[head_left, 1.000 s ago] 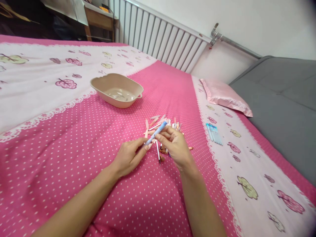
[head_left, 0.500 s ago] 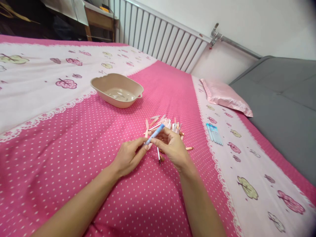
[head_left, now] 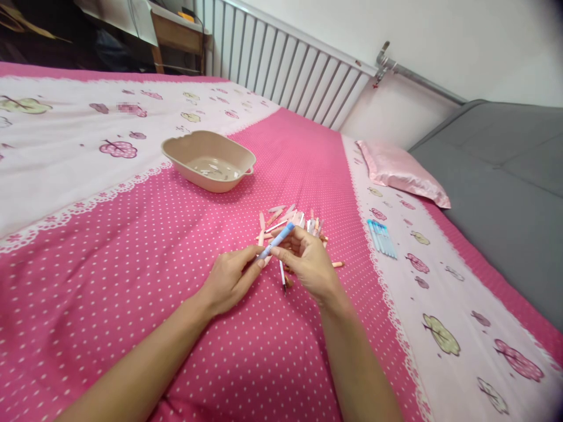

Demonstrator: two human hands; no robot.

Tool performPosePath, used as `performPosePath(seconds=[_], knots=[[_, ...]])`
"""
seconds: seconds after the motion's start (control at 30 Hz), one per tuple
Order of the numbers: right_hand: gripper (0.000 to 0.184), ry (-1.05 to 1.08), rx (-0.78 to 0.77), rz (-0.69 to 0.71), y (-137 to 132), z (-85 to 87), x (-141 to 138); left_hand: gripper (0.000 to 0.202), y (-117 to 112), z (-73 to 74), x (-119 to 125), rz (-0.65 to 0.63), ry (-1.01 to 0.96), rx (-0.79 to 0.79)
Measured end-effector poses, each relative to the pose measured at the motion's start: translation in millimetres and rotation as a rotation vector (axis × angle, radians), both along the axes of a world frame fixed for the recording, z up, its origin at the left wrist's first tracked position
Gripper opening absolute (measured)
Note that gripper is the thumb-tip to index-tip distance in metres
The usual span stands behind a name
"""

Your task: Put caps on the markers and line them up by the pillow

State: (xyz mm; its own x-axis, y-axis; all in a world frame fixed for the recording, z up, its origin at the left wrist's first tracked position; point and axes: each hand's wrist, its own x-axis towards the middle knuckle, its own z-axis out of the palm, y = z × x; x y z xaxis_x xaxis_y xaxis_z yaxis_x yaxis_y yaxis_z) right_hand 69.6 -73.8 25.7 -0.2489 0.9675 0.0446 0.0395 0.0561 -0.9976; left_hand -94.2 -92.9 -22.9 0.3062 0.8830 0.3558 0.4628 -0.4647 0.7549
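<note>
A blue pen [head_left: 280, 237] is held at a slant between my two hands, its brighter blue end up and to the right. My left hand [head_left: 233, 278] pinches its lower end between thumb and fingers. Higher on the barrel, my right hand [head_left: 308, 261] grips it with thumb and fingertips. Beneath and behind the hands lies a loose pile of pink, white and orange pen parts [head_left: 292, 218], partly hidden by my right hand. A thin white refill with a dark tip [head_left: 282, 276] lies on the bedspread between my wrists.
A beige plastic basin [head_left: 189, 171] with small pieces inside stands at the far left of the pile. To the right, several blue pens [head_left: 382, 238] lie side by side. Farther back are a pink pillow [head_left: 402, 173], a grey headboard [head_left: 497, 170] and a white radiator [head_left: 281, 64].
Both hands keep their grip on the blue pen. The pen and my right fingers have shifted very slightly; the pile, basin and row of pens look the same.
</note>
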Motion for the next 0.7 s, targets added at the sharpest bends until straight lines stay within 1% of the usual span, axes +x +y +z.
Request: performPosePath(seconds=[0.27,0.47,0.7], knots=[[0.024,-0.019,0.009,0.027,-0.1,0.6,1.6,0.025,0.0,1.9,-0.1,-0.007,0.004,0.002],[0.024,-0.024,0.022,0.049,1.9,-2.8,2.2,0.025,0.1,-0.9,-0.4,-0.01,0.005,0.008],[0.019,-0.036,0.009,0.034,1.5,-2.1,2.0,0.024,1.5,-3.9,-0.8,-0.019,0.008,0.024]])
